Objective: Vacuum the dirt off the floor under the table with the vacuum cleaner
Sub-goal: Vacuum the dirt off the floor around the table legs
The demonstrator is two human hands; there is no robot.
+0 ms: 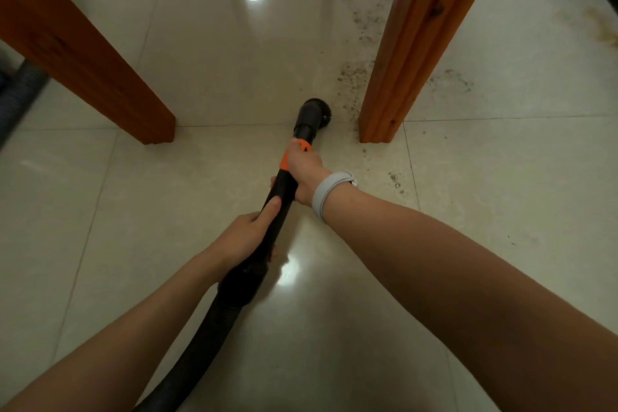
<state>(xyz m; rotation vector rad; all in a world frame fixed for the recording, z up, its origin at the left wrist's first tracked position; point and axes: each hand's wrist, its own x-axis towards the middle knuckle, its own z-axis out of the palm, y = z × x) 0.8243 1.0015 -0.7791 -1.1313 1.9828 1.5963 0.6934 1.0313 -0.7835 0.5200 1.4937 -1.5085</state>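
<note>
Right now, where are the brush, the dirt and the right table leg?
brush [317, 110], head view, on its round black top.
dirt [351, 77], head view, on the speckled patch left of the leg.
right table leg [411, 53], head view, mid-length on its front face.

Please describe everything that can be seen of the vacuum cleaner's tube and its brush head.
The vacuum tube is black, apparently plastic, with an orange collar near the front. It slants forward and down to a round brush head at the floor, beside the dirt near the right table leg. The right hand grips it at the collar, the left hand farther back. A ribbed hose continues toward the person.
</note>
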